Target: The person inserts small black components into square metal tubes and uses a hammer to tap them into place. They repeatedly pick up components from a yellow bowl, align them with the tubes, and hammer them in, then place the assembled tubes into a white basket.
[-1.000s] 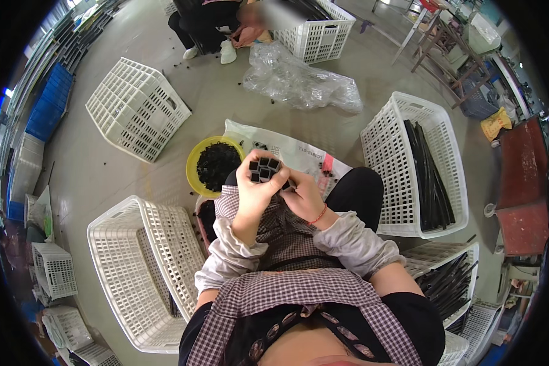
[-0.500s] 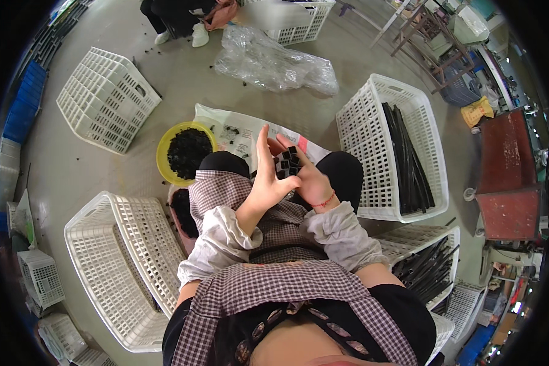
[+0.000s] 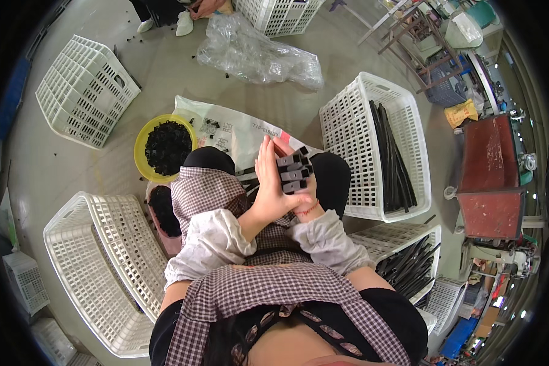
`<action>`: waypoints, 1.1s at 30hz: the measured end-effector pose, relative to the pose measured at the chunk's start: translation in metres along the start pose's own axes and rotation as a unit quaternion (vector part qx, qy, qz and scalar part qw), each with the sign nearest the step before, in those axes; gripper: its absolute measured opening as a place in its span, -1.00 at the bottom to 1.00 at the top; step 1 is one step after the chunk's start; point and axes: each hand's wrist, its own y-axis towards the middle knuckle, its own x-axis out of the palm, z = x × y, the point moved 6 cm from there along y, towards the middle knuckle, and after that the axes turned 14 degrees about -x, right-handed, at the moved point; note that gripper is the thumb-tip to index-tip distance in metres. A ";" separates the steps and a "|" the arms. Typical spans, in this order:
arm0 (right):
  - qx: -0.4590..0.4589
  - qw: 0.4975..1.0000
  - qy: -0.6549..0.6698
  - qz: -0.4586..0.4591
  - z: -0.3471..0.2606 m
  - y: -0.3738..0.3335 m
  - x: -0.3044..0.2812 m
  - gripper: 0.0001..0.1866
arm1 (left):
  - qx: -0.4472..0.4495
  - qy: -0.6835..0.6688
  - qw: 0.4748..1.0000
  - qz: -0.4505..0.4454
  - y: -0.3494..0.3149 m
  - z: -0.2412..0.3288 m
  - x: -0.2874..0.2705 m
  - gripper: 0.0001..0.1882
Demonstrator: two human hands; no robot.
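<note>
black square-ended tubes (image 3: 294, 171), tips uneven, bundled between the hands (image 3: 267, 189)

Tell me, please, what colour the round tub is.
The round tub is yellow, clearest in head view.

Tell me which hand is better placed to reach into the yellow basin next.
Left, I'd judge: the left hand is nearer the yellow basin, and its fingers are straight. The right hand is farther off, on the other side of the black square tubes.
</note>
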 end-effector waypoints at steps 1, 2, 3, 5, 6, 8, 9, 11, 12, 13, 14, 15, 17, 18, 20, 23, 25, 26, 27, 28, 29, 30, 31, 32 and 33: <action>-0.012 1.000 -0.006 -0.006 -0.002 -0.005 0.002 -0.19 | 0.008 -0.024 1.000 0.013 -0.001 0.010 -0.004 0.49; -0.022 1.000 -0.014 -0.015 -0.006 -0.007 0.004 -0.19 | 0.005 -0.027 0.999 0.023 0.000 0.019 -0.007 0.49; -0.028 0.999 -0.020 -0.027 -0.011 -0.010 0.008 -0.19 | 0.001 -0.030 0.999 0.032 -0.001 0.028 -0.010 0.49; -0.038 0.997 -0.031 -0.055 -0.016 -0.012 0.014 -0.20 | -0.002 -0.048 0.998 0.044 0.000 0.043 -0.017 0.49; -0.046 0.996 -0.043 -0.066 -0.018 -0.011 0.015 -0.20 | -0.001 -0.061 0.997 0.048 0.001 0.048 -0.018 0.49; -0.066 0.991 -0.082 -0.079 -0.020 -0.009 0.014 -0.20 | -0.045 -0.132 0.990 0.009 0.008 0.035 -0.010 0.50; -0.078 0.988 -0.103 -0.088 -0.020 -0.008 0.014 -0.20 | -0.066 -0.167 0.984 -0.010 0.009 0.026 -0.004 0.50; -0.082 0.985 -0.108 -0.105 -0.017 -0.006 0.015 -0.21 | -0.061 -0.142 0.988 -0.012 0.011 0.004 -0.002 0.53; -0.073 0.988 -0.096 -0.093 -0.016 -0.011 0.014 -0.21 | -0.060 -0.114 0.992 -0.015 0.011 0.001 -0.005 0.55; -0.053 0.993 -0.074 -0.078 -0.014 -0.015 0.011 -0.21 | -0.041 -0.078 0.996 -0.008 0.011 0.002 -0.009 0.56; -0.034 0.996 -0.052 -0.066 -0.013 -0.017 0.010 -0.20 | -0.028 -0.115 0.993 -0.017 0.013 0.003 -0.009 0.57; -0.015 0.998 -0.027 -0.049 -0.011 -0.021 0.007 -0.20 | -0.017 -0.150 0.988 -0.028 0.017 0.013 -0.013 0.58; -0.004 0.997 0.056 -0.049 -0.010 -0.017 0.007 -0.24 | 0.007 -0.181 0.982 -0.045 0.015 0.017 -0.011 0.54; 0.000 0.998 0.069 -0.010 -0.010 -0.013 0.004 -0.26 | -0.016 -0.225 0.972 -0.061 0.016 0.013 -0.006 0.38; 0.009 0.992 0.118 0.043 -0.003 -0.012 -0.014 -0.35 | -0.047 -0.288 0.955 -0.059 0.023 0.006 -0.002 0.05; -0.044 0.996 0.054 0.058 0.004 -0.019 -0.011 -0.46 | -0.094 -0.314 0.944 -0.045 0.040 0.012 -0.009 -0.24; -0.057 0.996 0.029 0.060 0.004 -0.022 -0.008 -0.48 | -0.118 -0.321 0.936 -0.082 0.044 0.006 -0.003 -0.16; -0.054 0.996 0.024 0.068 0.002 -0.023 -0.005 -0.51 | -0.111 -0.304 0.942 -0.088 0.046 0.003 -0.002 -0.15; -0.053 0.995 0.015 0.077 -0.002 -0.024 -0.002 -0.53 | -0.066 -0.252 0.963 -0.069 0.047 0.004 0.000 -0.20; -0.066 0.995 -0.013 0.073 -0.007 -0.024 0.003 -0.53 | -0.021 -0.199 0.978 -0.050 0.046 0.005 0.002 -0.26; -0.073 0.995 -0.016 0.070 -0.008 -0.025 0.002 -0.52 | -0.035 -0.213 0.975 -0.059 0.044 -0.001 0.005 -0.25; -0.080 0.994 -0.017 0.068 -0.008 -0.027 -0.002 -0.51 | -0.050 -0.226 0.970 -0.070 0.040 0.002 0.004 -0.25; -0.087 0.994 -0.018 0.066 -0.009 -0.029 -0.006 -0.51 | -0.052 -0.218 0.972 -0.065 0.036 0.004 0.004 -0.25; -0.081 0.995 -0.008 0.056 -0.009 -0.030 -0.009 -0.50 | -0.055 -0.212 0.974 -0.061 0.031 0.007 0.004 -0.25; -0.076 0.996 0.005 0.043 -0.010 -0.030 -0.008 -0.49 | -0.044 -0.182 0.982 -0.039 0.027 0.010 0.001 -0.24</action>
